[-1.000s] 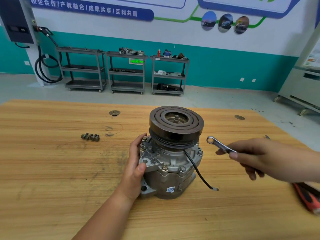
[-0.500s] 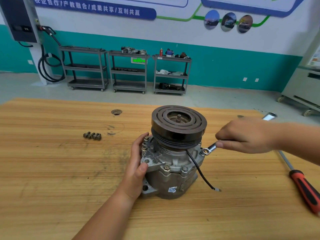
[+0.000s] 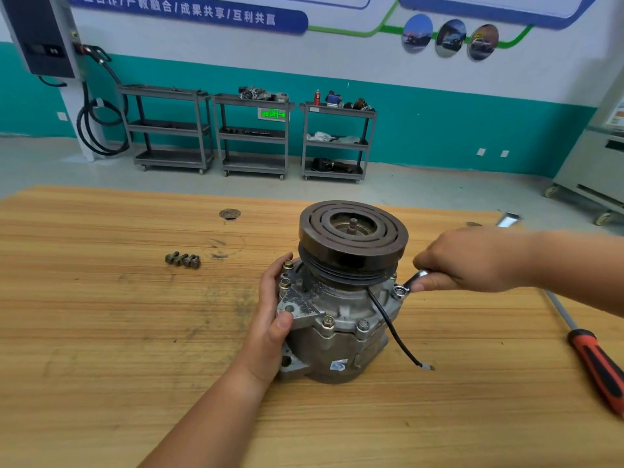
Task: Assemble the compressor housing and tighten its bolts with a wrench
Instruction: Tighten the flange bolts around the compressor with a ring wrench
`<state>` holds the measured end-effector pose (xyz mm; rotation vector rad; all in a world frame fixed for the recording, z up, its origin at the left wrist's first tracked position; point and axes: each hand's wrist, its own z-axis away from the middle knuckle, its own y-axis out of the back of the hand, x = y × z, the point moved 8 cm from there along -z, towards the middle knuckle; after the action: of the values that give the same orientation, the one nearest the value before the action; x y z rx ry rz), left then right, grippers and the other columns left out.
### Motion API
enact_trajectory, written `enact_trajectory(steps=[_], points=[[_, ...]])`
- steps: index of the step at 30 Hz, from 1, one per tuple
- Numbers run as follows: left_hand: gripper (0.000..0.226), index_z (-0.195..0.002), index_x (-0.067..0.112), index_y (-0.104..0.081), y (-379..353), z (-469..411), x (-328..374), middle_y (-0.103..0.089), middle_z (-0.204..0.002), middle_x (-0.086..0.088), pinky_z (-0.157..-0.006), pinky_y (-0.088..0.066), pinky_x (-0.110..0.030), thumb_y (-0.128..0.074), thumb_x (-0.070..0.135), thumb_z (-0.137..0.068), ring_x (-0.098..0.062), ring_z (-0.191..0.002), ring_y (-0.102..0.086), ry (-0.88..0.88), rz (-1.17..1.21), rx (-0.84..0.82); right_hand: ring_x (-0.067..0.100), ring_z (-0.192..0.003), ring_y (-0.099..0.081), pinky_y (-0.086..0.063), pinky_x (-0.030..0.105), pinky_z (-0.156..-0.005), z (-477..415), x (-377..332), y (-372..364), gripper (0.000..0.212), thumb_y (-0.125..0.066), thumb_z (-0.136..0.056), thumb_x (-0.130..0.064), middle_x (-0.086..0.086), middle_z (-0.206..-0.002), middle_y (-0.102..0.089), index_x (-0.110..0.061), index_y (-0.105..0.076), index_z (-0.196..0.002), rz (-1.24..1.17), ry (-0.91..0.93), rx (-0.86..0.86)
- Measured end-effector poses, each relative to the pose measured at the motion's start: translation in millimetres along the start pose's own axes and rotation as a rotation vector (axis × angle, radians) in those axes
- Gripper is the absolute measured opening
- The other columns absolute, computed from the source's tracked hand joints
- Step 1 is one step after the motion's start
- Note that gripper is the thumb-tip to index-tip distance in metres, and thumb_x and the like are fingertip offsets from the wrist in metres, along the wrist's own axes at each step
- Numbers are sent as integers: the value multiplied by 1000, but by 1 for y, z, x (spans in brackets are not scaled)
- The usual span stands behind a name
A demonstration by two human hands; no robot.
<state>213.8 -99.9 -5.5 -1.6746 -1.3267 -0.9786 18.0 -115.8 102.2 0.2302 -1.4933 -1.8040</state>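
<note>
At table [image 3: 101, 332] centre, left hand [image 3: 270, 319] grips the compressor [image 3: 337, 336]; right hand [image 3: 472, 261] holds the wrench [image 3: 414, 279] on its rim bolt [image 3: 400, 291].

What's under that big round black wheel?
Under the wheel sits the grey housing, ringed with bolts. A black wire comes out there. How they join is hidden by the wheel's rim.

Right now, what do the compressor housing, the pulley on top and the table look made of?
Compressor housing: probably cast aluminium, dull grey with a rough, stained skin. Pulley: likely steel, dark matte brown, with machined ring slots. Table: wood or wood laminate, pale with streaked grain and dark scuffs.
</note>
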Motion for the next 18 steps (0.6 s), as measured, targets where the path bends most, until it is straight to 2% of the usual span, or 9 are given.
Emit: enact_trajectory(steps=[5,8,10,14,18], points=[[82,-132,48,-42,1,1,-2,-42,-145,-12,-109,-30,-61,-65,80,-61,-30,-134,-42,18,31,9,6,-54,-45,-28,15,-46,10,-4,-6,70,3,-60,-79,-7,-63,-48,-28,-44,-70,-9,-104,52],[86,-133,46,-41,0,1,0,-40,-146,-12,-109,-30,-61,-65,81,-59,-30,-134,-40,11,28,24,5,-53,-44,-27,18,-44,17,-7,-11,71,7,-57,-78,-7,-62,-48,-27,-42,-68,4,-230,78],[94,-136,40,-36,-1,2,0,-39,-147,-12,-110,-30,-58,-65,82,-57,-29,-135,-39,2,21,32,4,-54,-43,-28,20,-43,20,-8,-12,66,2,-62,-76,-8,-63,-48,-26,-41,-67,-5,-329,76],[102,-136,35,-33,-8,8,5,-39,-145,-2,-109,-39,-39,-63,85,-53,-15,-133,-42,-14,-1,65,8,-55,-43,-27,23,-41,25,-9,-11,60,-12,-82,-69,-4,-67,-49,-20,-45,-69,11,-522,59],[105,-132,32,-33,-12,10,15,-41,-138,6,-97,-44,-20,-63,87,-47,-4,-125,-47,-19,19,81,12,-55,-46,-30,24,-42,28,-16,-7,63,-15,-88,-66,-2,-65,-50,-17,-48,-68,8,-580,124]])
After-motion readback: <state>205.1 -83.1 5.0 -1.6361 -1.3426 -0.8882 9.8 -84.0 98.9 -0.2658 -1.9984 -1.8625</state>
